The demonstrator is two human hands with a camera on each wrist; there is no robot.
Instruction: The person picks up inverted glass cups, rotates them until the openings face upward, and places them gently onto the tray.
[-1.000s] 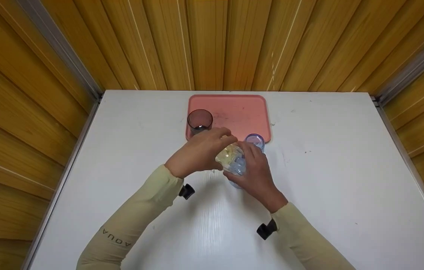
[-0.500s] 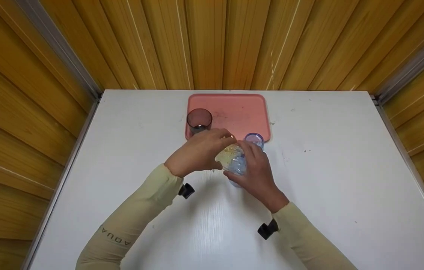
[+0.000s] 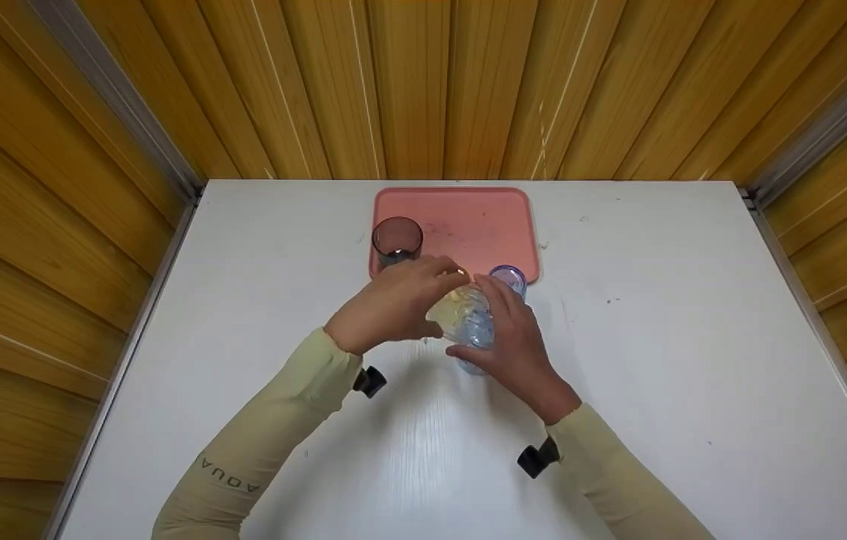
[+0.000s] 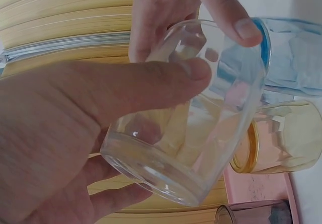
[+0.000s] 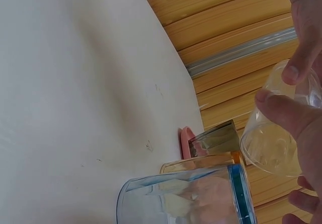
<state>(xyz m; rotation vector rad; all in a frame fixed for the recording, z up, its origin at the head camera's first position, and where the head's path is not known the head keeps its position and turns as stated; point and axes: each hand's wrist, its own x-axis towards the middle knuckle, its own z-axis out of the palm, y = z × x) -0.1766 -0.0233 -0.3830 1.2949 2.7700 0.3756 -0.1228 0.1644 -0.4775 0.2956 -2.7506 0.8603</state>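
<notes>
A clear drinking glass [image 4: 201, 128] is tilted between both hands, above the table. My left hand [image 3: 393, 306] grips it from the left, its thumb laid along the side and its fingers under it. From the right, my right hand [image 3: 517, 337] holds the same glass, thumb on one side near the rim in the left wrist view. Beneath and behind it stand a blue glass [image 5: 186, 201] and an amber-rimmed yellow glass [image 4: 284, 138]. In the head view the hands and clear glass cover much of these two.
Towards the back of the white table [image 3: 641, 300] lies a pink tray [image 3: 476, 217]. A dark purplish glass [image 3: 397, 238] stands at its left side. Another glass with a blue-violet rim [image 3: 508, 277] is by its front right corner. Wooden panel walls [image 3: 423, 90] surround the table.
Both hands stay at nearly the same spot around the clear glass. Their fingertips have drawn slightly apart. The other glasses and the tray have not moved.
</notes>
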